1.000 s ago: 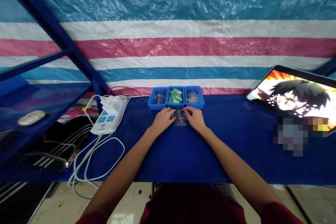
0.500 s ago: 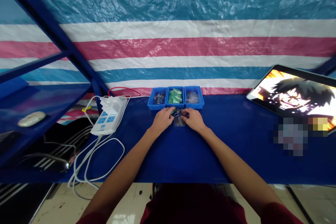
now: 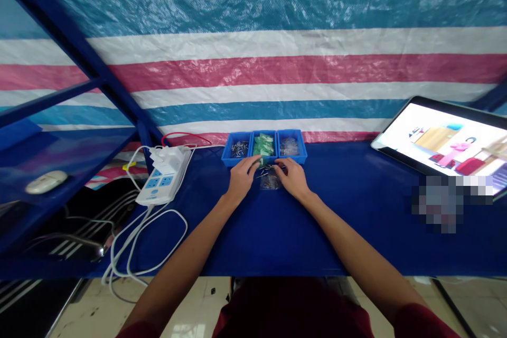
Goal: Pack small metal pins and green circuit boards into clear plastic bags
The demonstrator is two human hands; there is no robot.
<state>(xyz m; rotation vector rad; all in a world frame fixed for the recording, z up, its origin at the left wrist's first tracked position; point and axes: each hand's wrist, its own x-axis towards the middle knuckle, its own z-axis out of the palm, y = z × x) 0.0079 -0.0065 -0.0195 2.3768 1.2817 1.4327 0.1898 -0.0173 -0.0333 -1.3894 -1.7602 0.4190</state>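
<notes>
A: Landmark for the notes?
B: The middle bin [image 3: 271, 159], a blue rectangular plastic box stocked with small green packets [image 3: 264, 142]. A matching blue bin [image 3: 234, 162] with slim metallic pieces sat against its left side; a third blue bin [image 3: 293, 160], holding clear plastic packets [image 3: 290, 146], adjoined its right.

A: And the work in hand?
B: Directly in front of the middle bin. A clear plastic bag [image 3: 271, 182] with small metallic bits in it lay on the deep-blue counter [image 3: 273, 237]. Loose thin metal pins [image 3: 262, 172] lay between bag and bin.

A: Left hand?
B: The left hand [image 3: 238, 177] was bare, just before the bin's left front corner. A small green item [image 3: 259, 161] showed between thumb and forefinger; whether they were clamped on it, I couldn't tell.

A: Right hand?
B: The right hand [image 3: 293, 176] was bent in front of the bin's right front corner, fingertips near the pins and bag. Thumb and forefinger were close to each other; whether they pinched anything was too small to make out.

A: Farther off?
B: Well left of the middle bin, a white power strip with blue sockets [image 3: 158, 185]; well right, a lit, dark-edged screen [image 3: 447, 142]. Behind it, a striped plastic sheet [image 3: 277, 68].
</notes>
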